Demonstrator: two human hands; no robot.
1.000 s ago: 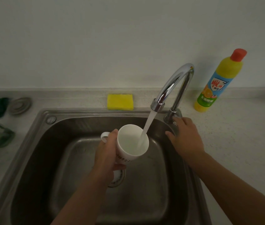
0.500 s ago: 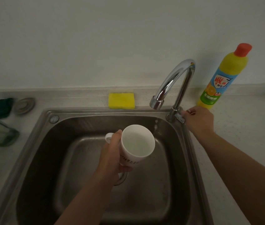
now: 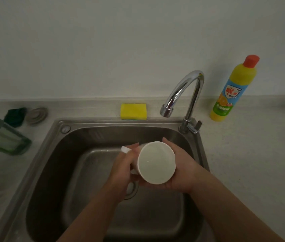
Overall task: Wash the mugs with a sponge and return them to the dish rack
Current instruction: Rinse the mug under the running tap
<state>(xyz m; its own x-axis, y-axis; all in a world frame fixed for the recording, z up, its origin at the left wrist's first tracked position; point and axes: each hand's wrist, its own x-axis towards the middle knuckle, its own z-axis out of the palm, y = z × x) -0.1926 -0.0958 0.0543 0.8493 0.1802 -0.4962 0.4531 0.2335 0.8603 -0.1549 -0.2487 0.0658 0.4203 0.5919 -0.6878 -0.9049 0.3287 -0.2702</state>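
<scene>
Head view, looking down into a steel sink. Gripping a white mug with both hands: left hand wrapped round its left side by the handle, fingers curled; right hand cupping its right side and underside, fingers curled round the wall. Held above the middle of the basin, tipped over, mouth toward the camera.

On the counter, against the sink's back rim: yellow sponge, just left of the chrome faucet. Toward the back right, near the wall: yellow detergent bottle, upright, orange cap, blue and green label with an orange picture; red characters, not legible. Off the sink's back left corner: grey drain plug, dark green scourer touching it, green-tinted clear container at the left edge.
</scene>
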